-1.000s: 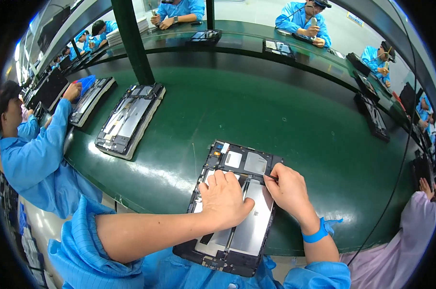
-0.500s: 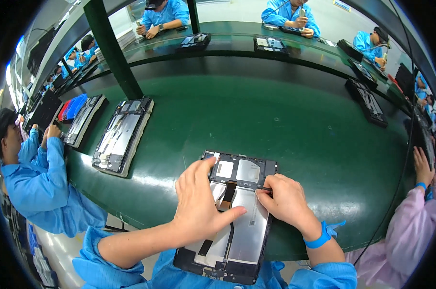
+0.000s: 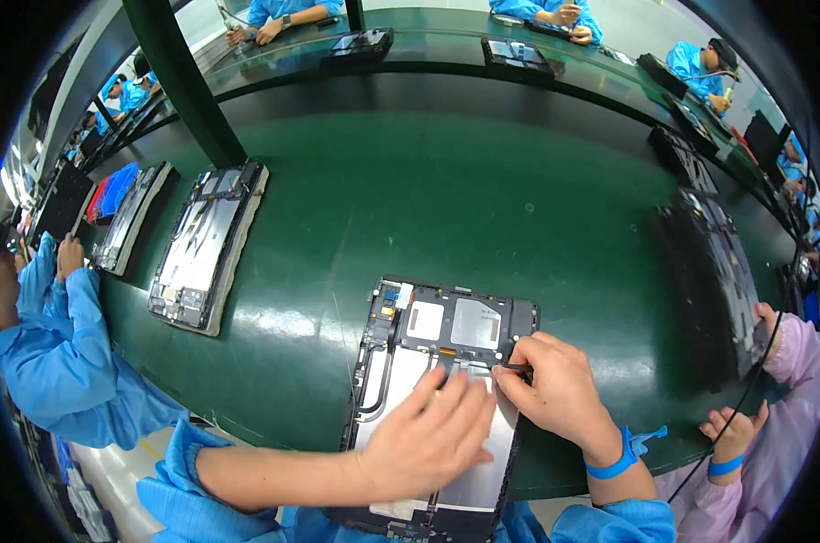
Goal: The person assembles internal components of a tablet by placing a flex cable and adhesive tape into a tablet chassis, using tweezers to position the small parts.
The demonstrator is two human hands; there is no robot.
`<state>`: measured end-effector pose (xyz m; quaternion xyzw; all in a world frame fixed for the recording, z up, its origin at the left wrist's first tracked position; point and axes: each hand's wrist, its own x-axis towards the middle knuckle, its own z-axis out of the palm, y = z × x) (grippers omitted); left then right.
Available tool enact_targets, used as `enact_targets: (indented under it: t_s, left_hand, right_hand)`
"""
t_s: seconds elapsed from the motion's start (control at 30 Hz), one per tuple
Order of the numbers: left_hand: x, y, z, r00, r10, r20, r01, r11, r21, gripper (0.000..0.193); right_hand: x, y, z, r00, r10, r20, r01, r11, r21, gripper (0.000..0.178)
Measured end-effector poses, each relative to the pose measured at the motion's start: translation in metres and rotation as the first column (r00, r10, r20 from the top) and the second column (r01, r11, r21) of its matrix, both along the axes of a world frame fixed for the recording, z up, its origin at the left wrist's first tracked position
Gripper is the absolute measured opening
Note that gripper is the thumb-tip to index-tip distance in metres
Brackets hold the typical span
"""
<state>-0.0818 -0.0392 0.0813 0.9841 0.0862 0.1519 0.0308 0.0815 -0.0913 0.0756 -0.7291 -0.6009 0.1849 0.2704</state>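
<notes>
Head view: green tabletop [image 3: 410, 190] stretches beyond the right hand [image 3: 557, 387], pinching a thin dark piece [image 3: 520, 367]; opened tablet [image 3: 475, 324] below overhangs the tabletop's near edge; left hand [image 3: 428, 442], fingers extended, holds nothing visible.

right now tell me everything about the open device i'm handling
The open device is rectangular and black-framed, with metallic-looking silver panels and a black cable at left. Its near end overhangs the green table. The right hand, with a slim dark piece, is at its right edge; the blurred left hand hides its middle, contact unclear.
</notes>
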Motion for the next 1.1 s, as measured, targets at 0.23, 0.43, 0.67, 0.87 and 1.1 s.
enact_targets:
  t_s: [0.23,0.43,0.67,0.87,1.1]
  left_hand:
    - [0.005,0.01,-0.018,0.998,0.027,-0.048,-0.034,0.987,-0.154,0.055]
    - [0.008,0.014,-0.017,0.998,0.021,-0.064,-0.033,0.98,-0.195,0.054]
    - [0.009,0.015,-0.019,0.996,0.035,-0.077,-0.046,0.987,-0.151,0.055]
    - [0.009,0.014,-0.02,0.997,0.037,-0.068,-0.045,0.992,-0.119,0.055]
    - [0.01,0.014,-0.018,0.995,0.031,-0.094,-0.041,0.994,-0.106,0.053]
  right_hand:
    - [0.01,0.002,-0.001,0.981,0.021,-0.191,-0.02,1.0,0.008,0.017]
    - [0.016,0.005,0.0,0.971,-0.002,-0.239,-0.008,0.999,-0.04,0.017]
    - [0.021,0.005,-0.006,0.964,0.006,-0.265,-0.017,0.999,-0.039,0.018]
    - [0.025,0.006,0.0,0.935,-0.039,-0.354,-0.035,0.979,-0.202,0.019]
    - [0.022,0.005,-0.002,0.938,-0.058,-0.343,-0.006,0.983,-0.183,0.018]
